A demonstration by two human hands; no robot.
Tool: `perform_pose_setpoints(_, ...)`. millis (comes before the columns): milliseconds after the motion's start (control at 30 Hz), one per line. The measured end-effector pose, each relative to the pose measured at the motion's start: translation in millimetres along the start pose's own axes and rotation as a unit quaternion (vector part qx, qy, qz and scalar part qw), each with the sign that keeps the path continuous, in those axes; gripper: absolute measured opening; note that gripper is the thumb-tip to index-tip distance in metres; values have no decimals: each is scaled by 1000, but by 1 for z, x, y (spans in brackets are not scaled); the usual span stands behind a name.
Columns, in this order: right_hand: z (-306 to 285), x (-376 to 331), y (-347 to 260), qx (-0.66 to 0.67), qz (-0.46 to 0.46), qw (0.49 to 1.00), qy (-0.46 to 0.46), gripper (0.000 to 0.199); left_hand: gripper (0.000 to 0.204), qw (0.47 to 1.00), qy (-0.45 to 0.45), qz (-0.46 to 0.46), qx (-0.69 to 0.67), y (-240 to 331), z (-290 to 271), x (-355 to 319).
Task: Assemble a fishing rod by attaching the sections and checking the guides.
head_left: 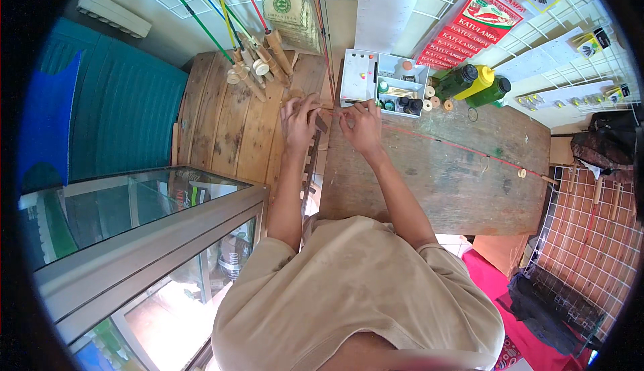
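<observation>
Pinching thin red rod (pixel 439 139), both hands (pixel 364 128), near white box (pixel 354 90)

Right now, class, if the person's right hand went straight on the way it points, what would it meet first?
The right hand would probably meet the white rectangular plastic box first, though depth is unclear.

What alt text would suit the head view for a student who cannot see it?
A person's left hand and right hand are close together at the thin end of a red rod lying across a table. Beyond them are a white box and, further left, more rods.
</observation>
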State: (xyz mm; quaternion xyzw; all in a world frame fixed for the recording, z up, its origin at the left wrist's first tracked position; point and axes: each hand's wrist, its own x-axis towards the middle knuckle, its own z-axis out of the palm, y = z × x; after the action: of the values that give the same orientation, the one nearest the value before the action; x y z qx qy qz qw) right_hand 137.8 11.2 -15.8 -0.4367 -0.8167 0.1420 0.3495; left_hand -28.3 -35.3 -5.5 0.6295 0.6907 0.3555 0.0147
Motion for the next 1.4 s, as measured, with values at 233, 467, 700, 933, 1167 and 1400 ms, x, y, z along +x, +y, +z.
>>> perform_pose_setpoints(233,-2,-1,0,32,33,999,4,6,39,1000,-22,11,13,-4,-2,-2)
perform_pose_setpoints(467,-4,1,-1,47,31,998,22,5,42,999,-29,-7,13,-3,-2,-2)
perform_pose_setpoints(700,-5,0,-1,58,21,998,25,6,23,999,-12,1,35,-1,-1,2)
perform_pose_setpoints(933,-8,1,-2,62,20,998,22,6,14,999,-14,0,39,-6,3,4)
perform_pose_setpoints(1167,-8,-2,3,44,24,999,20,7,15,999,4,-11,38,-7,1,4)
perform_pose_setpoints(1400,-10,-6,7,34,36,999,20,7,17,999,-3,-7,52,-8,0,3)
